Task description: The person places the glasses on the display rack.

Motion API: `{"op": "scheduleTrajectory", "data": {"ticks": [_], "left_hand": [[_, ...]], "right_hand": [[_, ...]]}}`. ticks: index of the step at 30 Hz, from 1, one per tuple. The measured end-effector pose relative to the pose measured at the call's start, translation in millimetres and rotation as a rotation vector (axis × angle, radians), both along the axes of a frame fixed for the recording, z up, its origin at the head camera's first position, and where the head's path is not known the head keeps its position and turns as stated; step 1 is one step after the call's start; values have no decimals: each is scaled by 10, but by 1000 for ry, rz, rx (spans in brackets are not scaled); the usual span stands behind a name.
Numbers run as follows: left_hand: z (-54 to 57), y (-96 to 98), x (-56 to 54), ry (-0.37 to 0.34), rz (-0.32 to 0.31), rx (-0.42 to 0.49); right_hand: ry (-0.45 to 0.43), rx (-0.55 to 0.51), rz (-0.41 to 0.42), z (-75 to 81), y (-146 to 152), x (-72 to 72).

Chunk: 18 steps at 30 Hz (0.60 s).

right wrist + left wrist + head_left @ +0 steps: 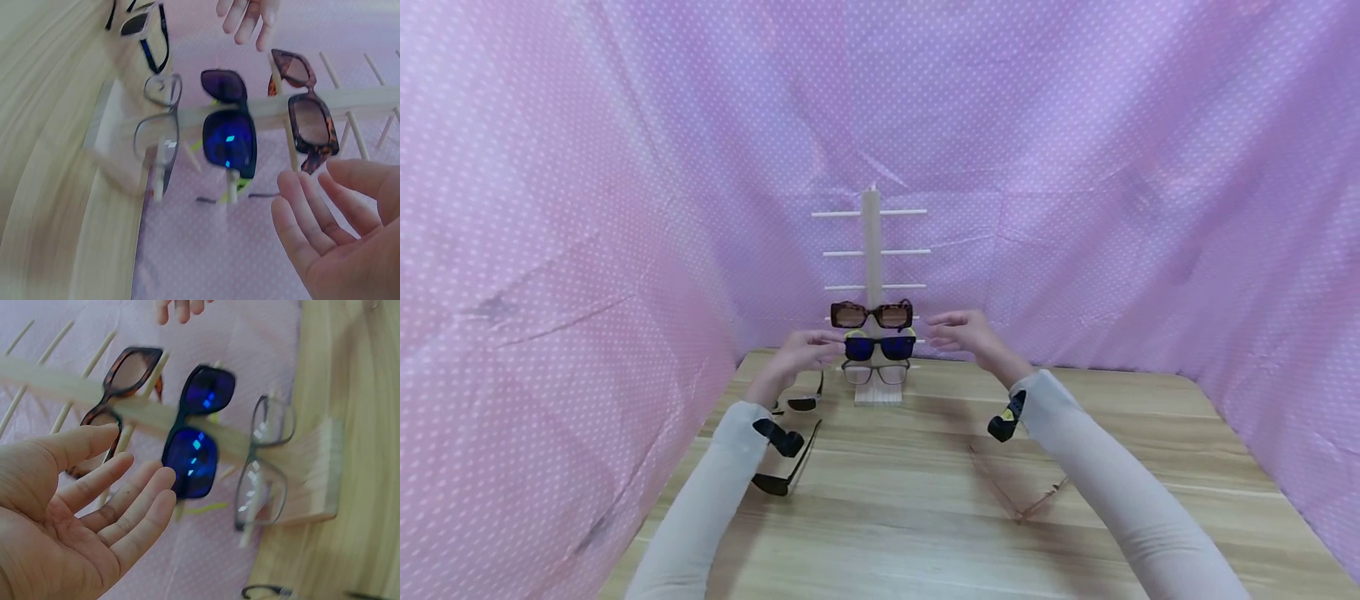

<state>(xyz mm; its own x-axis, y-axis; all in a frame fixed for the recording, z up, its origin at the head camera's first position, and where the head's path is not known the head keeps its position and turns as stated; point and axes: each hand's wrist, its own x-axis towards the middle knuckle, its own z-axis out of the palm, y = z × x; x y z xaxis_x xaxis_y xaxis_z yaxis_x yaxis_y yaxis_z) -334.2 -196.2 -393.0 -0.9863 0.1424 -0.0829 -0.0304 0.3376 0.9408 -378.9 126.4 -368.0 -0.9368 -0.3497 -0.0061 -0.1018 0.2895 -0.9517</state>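
A wooden glasses stand (872, 242) with several pegs carries three pairs. Tortoiseshell sunglasses (893, 315) hang highest, blue-lensed sunglasses (859, 348) below them, and thin-framed eyeglasses (892, 374) lowest. My left hand (805, 354) is at the left side of the stand, fingers extended by the blue-lensed pair; whether the fingertips touch it I cannot tell. To the right, my right hand (966, 333) is held with loosely bent fingers, apart from the tortoiseshell pair. In the right wrist view that hand (344, 237) has nothing in its grasp.
White-framed sunglasses (802, 404) lie on the wooden table (910, 483) behind my left wrist, partly hidden. Dark sunglasses (772, 484) lie nearer, partly under the left forearm. Thin-rimmed glasses (1021, 515) lie beside the right forearm. A pink dotted cloth (1037, 167) surrounds the table.
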Motion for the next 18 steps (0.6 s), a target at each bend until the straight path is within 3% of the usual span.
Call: {"op": "scheduleTrajectory", "data": {"ticks": [3, 9, 18], "left_hand": [[-60, 115, 44, 3, -48, -10], [-245, 397, 125, 25, -158, 52], [-548, 830, 192, -2, -245, 56]], "right_hand": [[5, 46, 26, -42, 128, 8], [-8, 94, 114, -194, 478, 21], [-34, 97, 185, -425, 1053, 20]]}}
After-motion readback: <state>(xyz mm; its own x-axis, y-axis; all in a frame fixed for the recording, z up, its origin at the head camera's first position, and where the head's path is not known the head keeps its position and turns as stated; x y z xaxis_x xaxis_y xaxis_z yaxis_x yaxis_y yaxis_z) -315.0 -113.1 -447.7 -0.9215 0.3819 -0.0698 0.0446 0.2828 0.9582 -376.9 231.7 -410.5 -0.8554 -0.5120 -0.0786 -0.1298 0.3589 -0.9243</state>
